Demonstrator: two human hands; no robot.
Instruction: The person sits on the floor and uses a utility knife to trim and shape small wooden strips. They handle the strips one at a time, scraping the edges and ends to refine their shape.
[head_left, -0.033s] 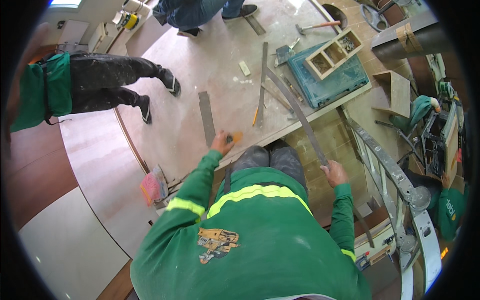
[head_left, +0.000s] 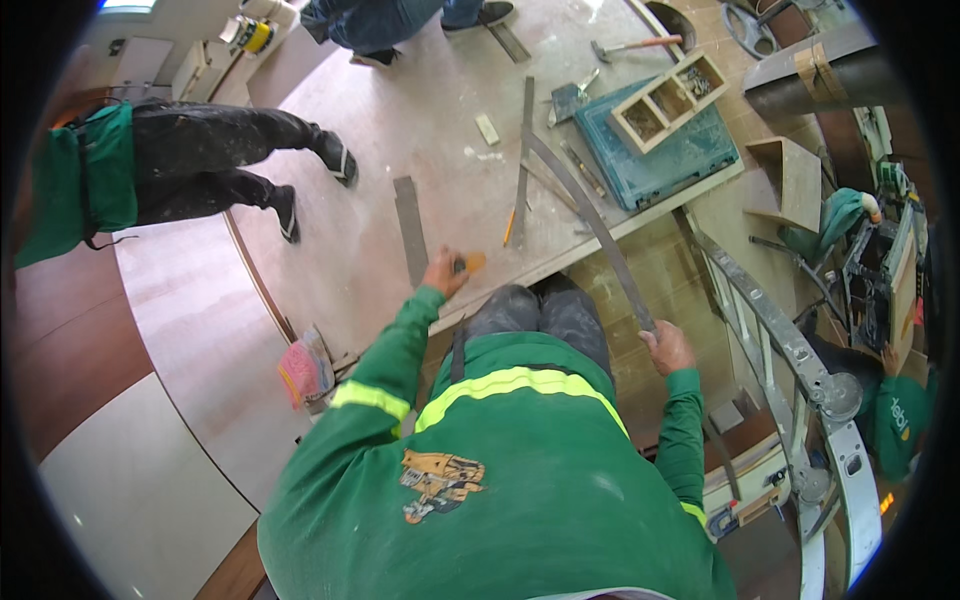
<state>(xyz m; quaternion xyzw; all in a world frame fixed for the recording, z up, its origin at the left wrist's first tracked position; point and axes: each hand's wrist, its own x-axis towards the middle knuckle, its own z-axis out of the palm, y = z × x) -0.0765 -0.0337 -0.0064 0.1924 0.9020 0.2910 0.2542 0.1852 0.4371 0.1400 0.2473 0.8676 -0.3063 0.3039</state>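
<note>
Two hands are at work in the head view, the only one we have, and both are ours. Our right hand (head_left: 670, 348) is closed around a long, thin dark strip (head_left: 600, 228), which runs away from us across the edge of the pale platform (head_left: 460, 180), its far end beside a second dark strip (head_left: 526, 105). Whether those two ends touch, we cannot tell. Our left hand (head_left: 442, 272) grasps a small orange-and-black object (head_left: 476, 262) just over the platform's near edge; the fingers hide too much for us to tell its kind. A flat grey-brown strip (head_left: 411, 230) lies just beyond that hand, and a pencil (head_left: 508, 229) lies between the hands, farther out. We judge the step in hand to be handling the long strip, with the small object held ready and not against it. A next move, as we see it, calls for a steady right grip, since the strip is long and likely springy, and for care around the teal case (head_left: 650, 185) near its path and the co-worker's shoe (head_left: 337, 158) on the platform.
</note>
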